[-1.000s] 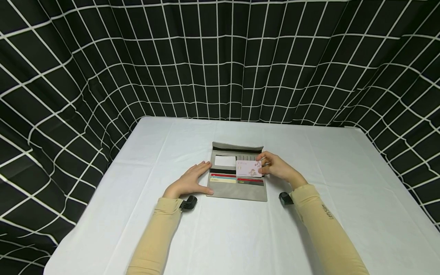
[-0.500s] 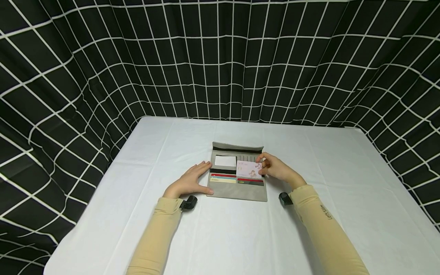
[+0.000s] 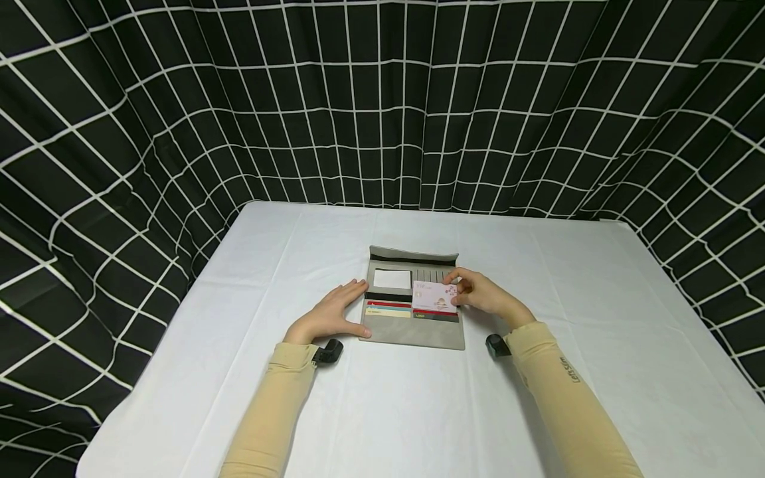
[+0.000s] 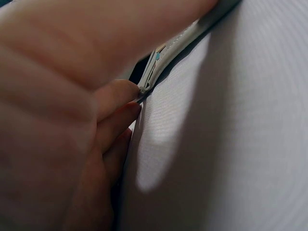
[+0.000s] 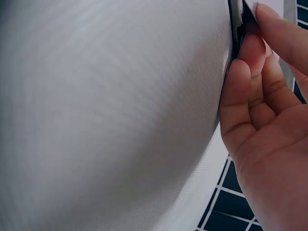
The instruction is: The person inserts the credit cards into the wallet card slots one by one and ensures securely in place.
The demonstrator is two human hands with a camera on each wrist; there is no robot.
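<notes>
A grey wallet (image 3: 412,332) lies unfolded on the white table, its top flap raised a little at the far side. Over its right half is a pale pink card (image 3: 431,296) printed "VIP" with flowers, its lower edge right at the red card in the right slots. My right hand (image 3: 485,295) pinches this card by its right edge between thumb and fingers; in the right wrist view the thumb presses on its face. My left hand (image 3: 330,315) rests at the wallet's left edge, fingers and thumb spread and straight, fingertips touching the edge.
Several coloured cards (image 3: 388,310) sit in the left slots, and a white card (image 3: 392,279) shows in the window above them. A red and dark card (image 3: 435,315) fills the right slot. A black curtain (image 3: 382,119) with white grid lines hangs behind the table (image 3: 568,285).
The pink card has shifted slightly down and to the right, toward the right slots, with my right hand on it. My left hand and the wallet have stayed in place.
</notes>
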